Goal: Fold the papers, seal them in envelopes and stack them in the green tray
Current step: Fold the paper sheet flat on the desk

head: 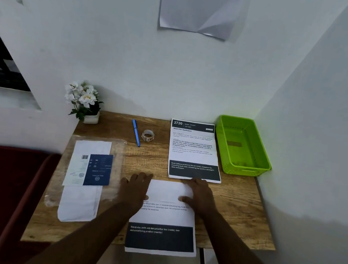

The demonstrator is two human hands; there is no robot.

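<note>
Step in hand: first fold of the near paper [165, 216]; its top part appears turned down over the printed side, judged from the blank white band above the text.
Left hand [135, 188]: fingers spread flat, pressing the folded band's left edge; nothing gripped.
Right hand [200, 195]: fingers laid flat on the band's right part, thumb along the flap's lower edge; nothing gripped.
Near paper, position: well short of the green tray [253, 166], towards the person, its dark lower panel overhanging the desk [237, 200] edge.
Near paper, look: white sheet, dark panel with white lettering; thin, likely to crease readily.
Second paper [195, 150]: flat, unfolded, just beside the tray's left wall.
Envelopes [87, 177]: in a clear packet, well left of the tray.
Tape roll [148, 135]: left of the tray, beyond the second paper.
Tray content: empty.
Next move calls for: a firm crease along the far edge, then a second fold.
</note>
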